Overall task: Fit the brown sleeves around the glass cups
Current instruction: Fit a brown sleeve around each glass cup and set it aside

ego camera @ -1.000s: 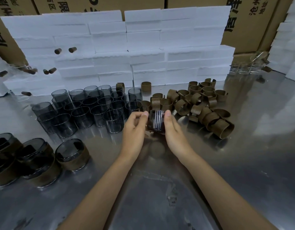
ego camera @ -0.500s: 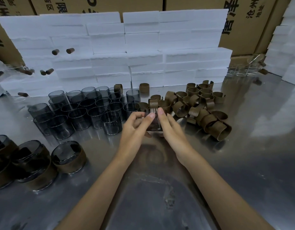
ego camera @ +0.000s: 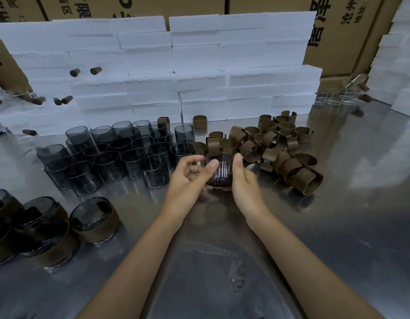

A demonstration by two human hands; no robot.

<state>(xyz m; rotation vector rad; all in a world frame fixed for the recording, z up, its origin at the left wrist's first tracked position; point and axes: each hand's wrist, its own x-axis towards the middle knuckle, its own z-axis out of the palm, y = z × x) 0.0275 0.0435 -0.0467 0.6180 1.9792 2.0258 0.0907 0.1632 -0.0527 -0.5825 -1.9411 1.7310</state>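
Note:
A dark glass cup (ego camera: pixel 220 172) sits between my hands just above the steel table (ego camera: pixel 337 226), with a brown sleeve showing around its lower part. My right hand (ego camera: pixel 244 183) grips its right side, thumb up along the wall. My left hand (ego camera: pixel 187 176) pinches the left side with thumb and index finger, its other fingers curled in. Bare grey glass cups (ego camera: pixel 121 157) stand in a cluster to the left. Loose brown sleeves (ego camera: pixel 280 153) lie in a pile to the right.
Several sleeved cups (ego camera: pixel 95 222) stand at the near left edge. A wall of white foam blocks (ego camera: pixel 176 77) runs behind the cups, with cardboard boxes (ego camera: pixel 337 31) beyond. Clear glasses (ego camera: pixel 333 97) stand at the back right.
My left hand has loosened: its fingers drew back from the cup's front and now only thumb and index finger touch it. The cup has turned slightly between my hands.

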